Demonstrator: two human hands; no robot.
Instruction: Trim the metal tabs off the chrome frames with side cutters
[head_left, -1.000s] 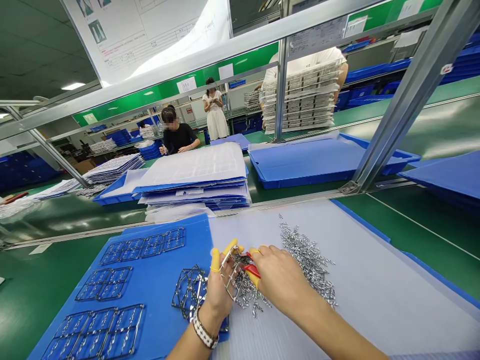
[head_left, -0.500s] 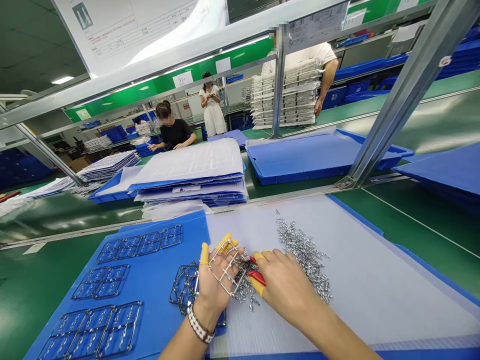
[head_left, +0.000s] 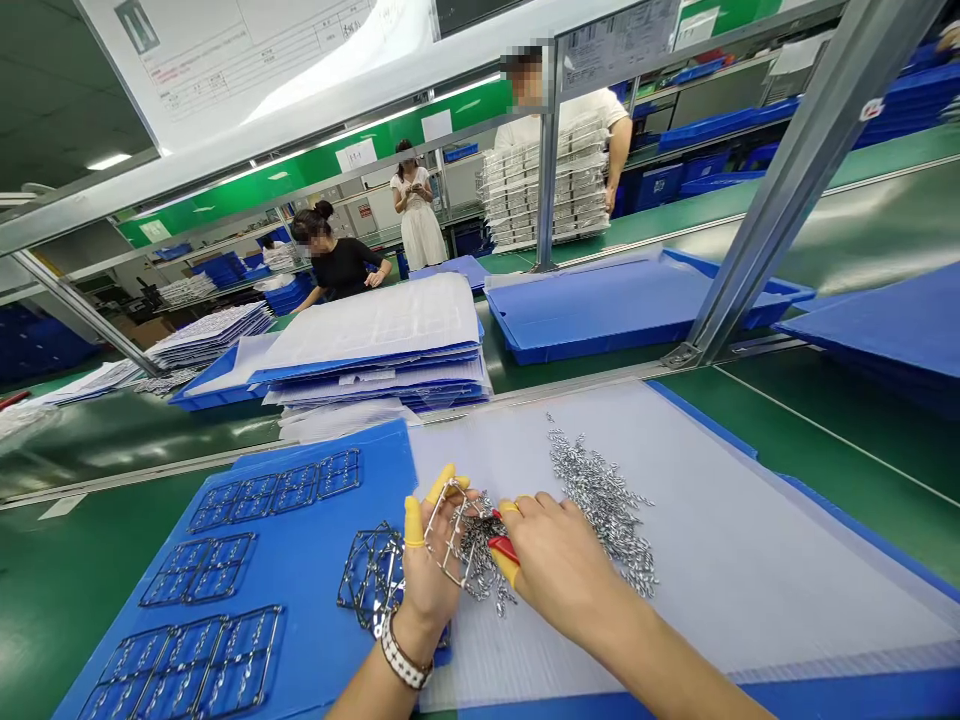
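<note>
My left hand (head_left: 433,570), with yellow finger cots on thumb and fingers, holds a small rectangular metal wire frame (head_left: 452,535) tilted up at its edge. In my right hand (head_left: 559,560) is a red-handled tool (head_left: 504,547), which looks like pliers; its tip is hidden among the metal pieces by the frame. Beneath and between both hands lies a small heap of twisted silvery metal pieces (head_left: 495,590). A larger pile of the same pieces (head_left: 600,500) spreads behind my right hand. Several loose dark metal frames (head_left: 367,575) overlap beside my left wrist.
At left, joined metal frames (head_left: 187,660) lie in rows on a blue sheet (head_left: 300,600). A translucent white sheet (head_left: 720,560) covers the right side. Beyond stand stacked sheets (head_left: 375,330), a blue tray (head_left: 600,310) and a slanted metal post (head_left: 787,190). Several people are farther back.
My left hand has turned, so the frame shows narrower and more edge-on. My right hand and the tool stay close to it. The view has shifted slightly.
</note>
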